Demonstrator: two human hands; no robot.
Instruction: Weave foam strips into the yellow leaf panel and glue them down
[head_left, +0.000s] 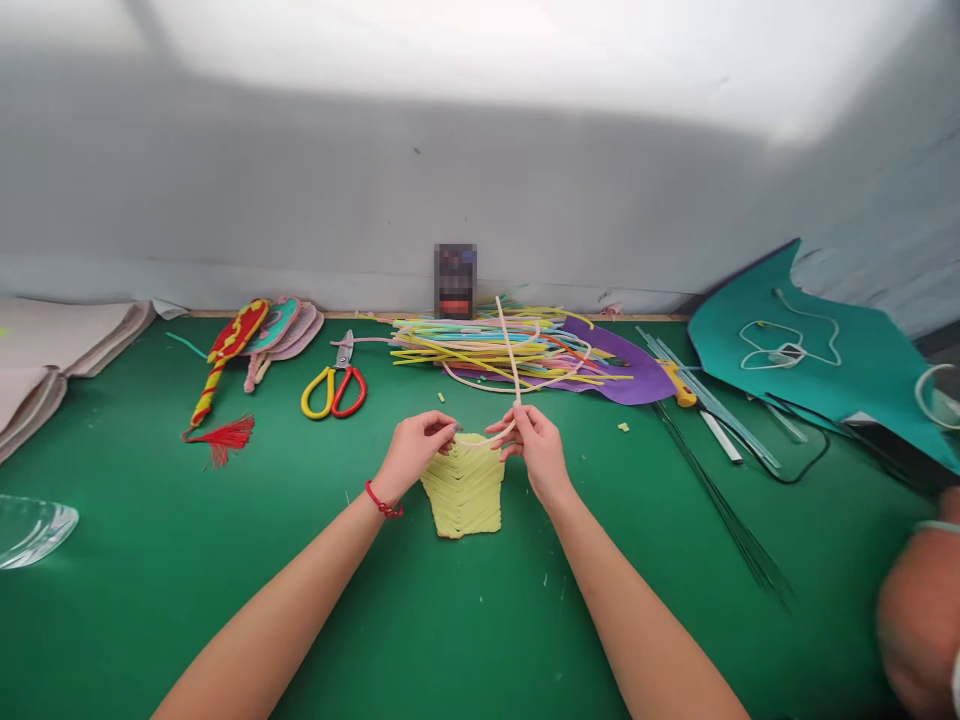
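A pale cream pipe cleaner (508, 345) is bent in a curve between my two hands, its free length pointing up and away. My left hand (415, 450) pinches one end, thumb against fingers, above the upper left corner of a flat yellow piece. My right hand (541, 452) grips the same pipe cleaner farther along, at the piece's upper right. That yellow piece (463, 500) lies on the green table, made of slanting fuzzy rows meeting along a middle seam and narrowing toward me. My fingers partly cover its top edge.
Beyond my hands lies a pile of coloured pipe cleaners (480, 350) on a purple sheet (637, 380). Scissors (345, 352) and fuzzy fan-shaped ornaments (240, 330) are left. To the right are a yellow-handled tool (679, 385), thin green wires (731, 525), a teal sheet (847, 350) and another person's arm (919, 610).
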